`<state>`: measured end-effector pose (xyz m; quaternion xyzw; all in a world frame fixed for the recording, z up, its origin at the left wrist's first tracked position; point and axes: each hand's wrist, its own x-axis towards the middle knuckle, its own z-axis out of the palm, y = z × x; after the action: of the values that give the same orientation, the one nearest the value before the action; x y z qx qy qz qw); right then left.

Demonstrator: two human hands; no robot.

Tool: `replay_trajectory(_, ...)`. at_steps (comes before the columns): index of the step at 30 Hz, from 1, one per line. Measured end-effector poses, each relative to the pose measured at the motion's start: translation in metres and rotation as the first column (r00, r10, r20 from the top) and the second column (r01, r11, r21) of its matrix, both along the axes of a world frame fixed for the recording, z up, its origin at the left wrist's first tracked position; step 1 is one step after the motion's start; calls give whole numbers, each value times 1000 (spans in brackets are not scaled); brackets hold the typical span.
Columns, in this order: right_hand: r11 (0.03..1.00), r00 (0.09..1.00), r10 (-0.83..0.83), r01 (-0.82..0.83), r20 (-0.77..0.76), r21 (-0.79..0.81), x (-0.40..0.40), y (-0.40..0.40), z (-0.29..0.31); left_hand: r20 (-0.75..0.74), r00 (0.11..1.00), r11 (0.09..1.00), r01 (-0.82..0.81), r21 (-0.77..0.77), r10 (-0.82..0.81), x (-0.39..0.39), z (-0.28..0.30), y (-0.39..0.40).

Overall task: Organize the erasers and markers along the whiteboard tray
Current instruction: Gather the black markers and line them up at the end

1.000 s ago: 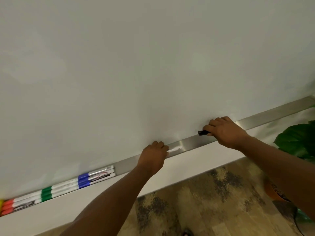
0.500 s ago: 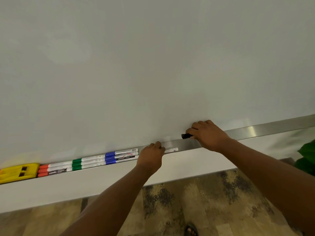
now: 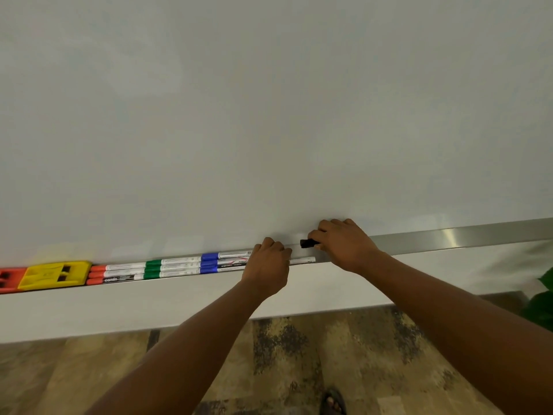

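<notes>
Both hands have slid leftward along the brushed-metal whiteboard tray (image 3: 466, 236), closing on the row of markers. Right hand (image 3: 344, 244) pinches a black-capped marker (image 3: 308, 243) just above the tray. Left hand (image 3: 267, 269) curls over white marker barrels (image 3: 302, 260) beside the blue-capped markers (image 3: 209, 262). Green-capped markers (image 3: 153, 268), orange-capped markers (image 3: 96, 274), a yellow plastic eraser (image 3: 54, 275) and an orange eraser (image 3: 9, 280) lie further left.

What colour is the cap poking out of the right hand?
Black, protruding from the right hand; head view.
</notes>
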<state>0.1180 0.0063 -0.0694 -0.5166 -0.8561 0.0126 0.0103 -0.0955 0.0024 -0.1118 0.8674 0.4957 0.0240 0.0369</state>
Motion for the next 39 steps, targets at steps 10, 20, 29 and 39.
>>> replay_trajectory(10,999,999,48,-48,-22,-22,-45,6,-10,365,927,988,-36,-153,91,-38,27,-4)
replay_trajectory(20,998,999,5,-7,-37,-58,-61,1,-21,249,968,999,12,-44,-1,-48,28,6)
replay_trajectory(29,996,997,-76,75,-15,-55,-53,-2,-36,15,1000,999,2,-50,-1,-55,16,16)
replay_trajectory(39,998,998,-56,56,-4,-23,-61,3,-48,-54,998,999,-41,-24,40,-60,11,12)
